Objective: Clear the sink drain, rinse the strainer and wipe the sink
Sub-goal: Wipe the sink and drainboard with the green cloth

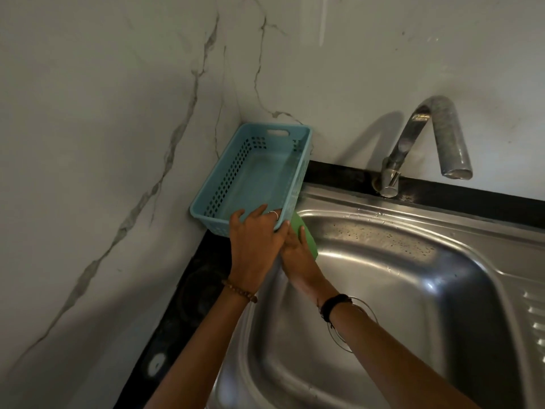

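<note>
My left hand (pixel 256 231) grips the near end of the blue basket (pixel 253 175), fingers hooked over its rim, tilting it in the corner of the dark bench (pixel 188 290). My right hand (pixel 295 246) presses a green sponge (pixel 305 236) just under that basket, on the sink (pixel 413 261) edge. The drain (pixel 361 308) shows behind my right wrist; the tap (pixel 427 143) stands further back.

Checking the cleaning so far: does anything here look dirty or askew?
Yes. Dark specks dot the sink's back wall. The blue basket sits tilted, its near end lifted by the left hand while the right hand holds a green sponge beneath.
</note>
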`<state>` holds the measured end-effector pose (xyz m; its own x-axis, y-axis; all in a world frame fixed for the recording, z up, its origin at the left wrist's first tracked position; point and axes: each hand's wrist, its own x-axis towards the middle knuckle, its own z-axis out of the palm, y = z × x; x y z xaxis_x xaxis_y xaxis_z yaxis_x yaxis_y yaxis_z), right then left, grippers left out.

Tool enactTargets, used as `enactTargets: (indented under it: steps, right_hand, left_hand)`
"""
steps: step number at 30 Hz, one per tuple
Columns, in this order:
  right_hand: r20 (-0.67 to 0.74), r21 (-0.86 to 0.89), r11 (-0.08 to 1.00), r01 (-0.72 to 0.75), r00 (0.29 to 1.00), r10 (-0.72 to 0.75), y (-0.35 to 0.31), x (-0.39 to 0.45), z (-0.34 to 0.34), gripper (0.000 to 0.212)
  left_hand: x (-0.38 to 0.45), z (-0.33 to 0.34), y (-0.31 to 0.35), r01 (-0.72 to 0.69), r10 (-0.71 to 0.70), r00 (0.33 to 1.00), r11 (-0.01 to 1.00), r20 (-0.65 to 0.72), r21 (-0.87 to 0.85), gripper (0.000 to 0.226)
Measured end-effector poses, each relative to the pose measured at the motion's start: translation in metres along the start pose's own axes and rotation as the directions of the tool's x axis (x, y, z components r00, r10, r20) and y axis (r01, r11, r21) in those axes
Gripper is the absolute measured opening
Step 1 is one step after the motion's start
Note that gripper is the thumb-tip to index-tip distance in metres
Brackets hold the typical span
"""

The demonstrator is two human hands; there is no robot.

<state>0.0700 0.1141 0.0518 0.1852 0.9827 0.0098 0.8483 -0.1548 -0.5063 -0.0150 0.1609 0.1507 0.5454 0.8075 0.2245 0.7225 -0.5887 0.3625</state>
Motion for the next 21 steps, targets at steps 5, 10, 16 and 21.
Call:
enactTargets:
  steps: [5, 10, 16, 21]
  right_hand:
    - [-0.057, -0.45, 0.892, 0.045, 0.995, -0.079, 0.006, 0.012, -0.008, 0.074]
    - [-0.033, -0.521, 0.843, -0.134, 0.99, 0.137, 0.027, 0.035, -0.031, 0.062]
    - [-0.12, -0.572, 0.76, -0.307, 0.949, 0.293, 0.067, -0.008, -0.052, 0.074]
    - [-0.204, -0.529, 0.686, -0.5, 0.859, 0.469, 0.117, -0.069, -0.08, 0.079]
  left_hand:
    - [-0.005, 0.009, 0.004, 0.039, -0.036, 0.998, 0.996, -0.046, 0.081, 0.028]
    - [-0.011, 0.013, 0.018, 0.1, -0.093, 0.994, 0.986, -0.065, 0.13, 0.039]
    - [-0.019, 0.037, 0.045, -0.059, 0.131, 0.974, 0.934, -0.184, 0.352, 0.087]
    - [-0.013, 0.086, 0.065, -0.378, 0.361, 0.924, 0.914, 0.124, 0.151, 0.077]
